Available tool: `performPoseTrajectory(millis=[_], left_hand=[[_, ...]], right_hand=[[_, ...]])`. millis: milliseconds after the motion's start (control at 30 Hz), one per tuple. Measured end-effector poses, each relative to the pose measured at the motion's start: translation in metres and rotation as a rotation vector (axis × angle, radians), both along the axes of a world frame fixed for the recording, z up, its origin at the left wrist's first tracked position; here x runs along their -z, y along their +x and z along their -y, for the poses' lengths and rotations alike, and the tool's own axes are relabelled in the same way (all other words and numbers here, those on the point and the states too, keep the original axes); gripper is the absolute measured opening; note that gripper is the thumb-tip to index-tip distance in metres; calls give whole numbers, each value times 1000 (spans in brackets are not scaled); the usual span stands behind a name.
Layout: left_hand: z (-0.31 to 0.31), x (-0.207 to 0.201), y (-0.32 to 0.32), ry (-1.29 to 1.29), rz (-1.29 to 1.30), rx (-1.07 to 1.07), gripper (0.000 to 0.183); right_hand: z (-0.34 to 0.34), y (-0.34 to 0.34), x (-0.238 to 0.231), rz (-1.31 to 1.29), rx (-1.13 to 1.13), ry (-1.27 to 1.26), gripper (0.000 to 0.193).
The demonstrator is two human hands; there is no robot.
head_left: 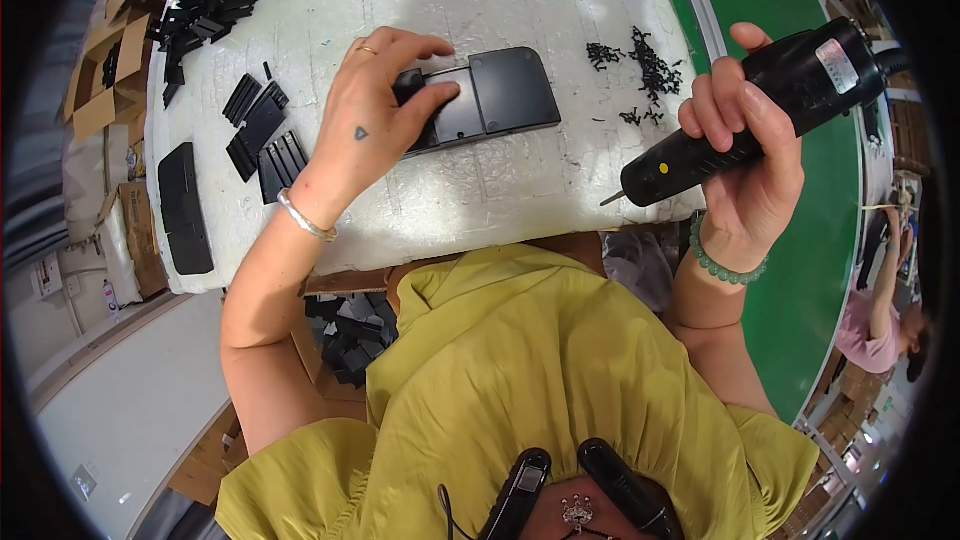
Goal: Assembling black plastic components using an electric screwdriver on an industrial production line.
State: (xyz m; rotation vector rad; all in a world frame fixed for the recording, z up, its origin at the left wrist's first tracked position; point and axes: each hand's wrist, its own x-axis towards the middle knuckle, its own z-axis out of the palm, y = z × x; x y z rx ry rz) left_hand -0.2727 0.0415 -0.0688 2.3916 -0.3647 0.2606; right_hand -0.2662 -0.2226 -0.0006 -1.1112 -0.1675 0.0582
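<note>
On the white-covered table lies a black plastic case with rounded corners and a recessed middle panel. My left hand is closed over its left end, thumb on the panel and fingers along the far edge. In my right hand is a black electric screwdriver, my fingers wrapped round its body. Its thin bit points down and left, clear of the case, above the table's near right part. Small black screws lie in loose clusters right of the case.
Several black plastic pieces lie left of my left hand, beside another long black case. A heap of black parts covers the far left corner. A box of black pieces stands below the near edge. Another person is far right.
</note>
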Motion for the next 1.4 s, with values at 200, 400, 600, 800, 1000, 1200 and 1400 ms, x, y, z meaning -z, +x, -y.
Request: performPoseTrajectory(millis=[200, 400, 600, 800, 1000, 1200, 1400], left_hand=[[-5, -5, -1, 64, -152, 35, 44], [-4, -1, 0, 13, -246, 111, 40], [12, -6, -11, -65, -250, 100, 37], [34, -10, -27, -122, -390, 117, 36], [43, 0, -23, -146, -368, 176, 38], [39, -16, -11, -2, -170, 194, 41], [58, -5, 23, -20, 163, 225, 29]], right_hand=[[8, 6, -2, 119, -31, 78, 41], [12, 10, -2, 171, -88, 125, 38], [14, 8, -8, 247, -38, 156, 31], [1, 28, 6, 348, 140, 81, 24], [-19, 49, 4, 305, 403, -21, 22], [-16, 59, 10, 292, 389, -79, 20], [-7, 48, 8, 359, 316, -20, 24]])
